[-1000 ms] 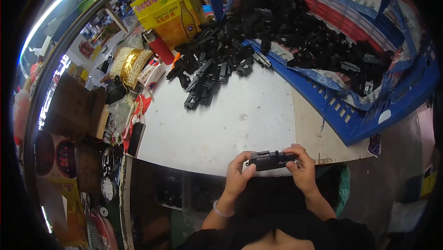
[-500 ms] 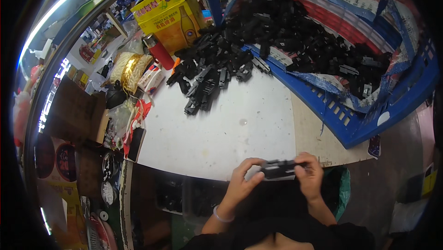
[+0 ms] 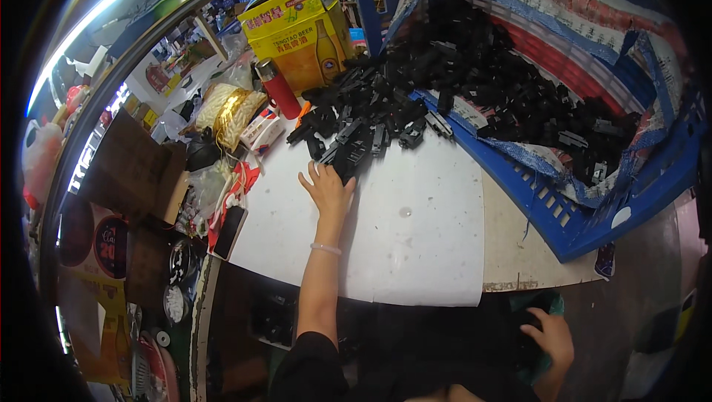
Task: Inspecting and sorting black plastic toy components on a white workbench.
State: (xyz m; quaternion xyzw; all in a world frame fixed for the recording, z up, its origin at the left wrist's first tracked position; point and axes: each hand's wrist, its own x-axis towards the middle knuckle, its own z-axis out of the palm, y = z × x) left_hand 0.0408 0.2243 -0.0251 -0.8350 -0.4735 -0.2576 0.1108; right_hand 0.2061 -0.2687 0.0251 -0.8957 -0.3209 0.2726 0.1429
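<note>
A heap of black plastic parts (image 3: 382, 101), some with grey faces, spreads across the far side of the white table and up into a basket. My left hand (image 3: 326, 187) reaches over the table to the heap's near edge, fingers spread against the closest parts; nothing is gripped in it. Low on the right, beyond the table's front edge, my right hand (image 3: 550, 337) is at a green bag (image 3: 552, 305). Its fingers are apart and slightly curved, and no part shows in them. The inside of the bag is dark.
The blue plastic basket (image 3: 552, 213), lined with a striped woven sack (image 3: 549, 157), takes up the right. A yellow carton (image 3: 293, 38) and a red flask (image 3: 277, 89) stand behind the heap. A dark phone (image 3: 228, 231) lies at the table's left edge.
Both hands held a black part together near the front edge; now they are apart and it is out of sight. My left hand went forward to the heap, my right down to the bag.
</note>
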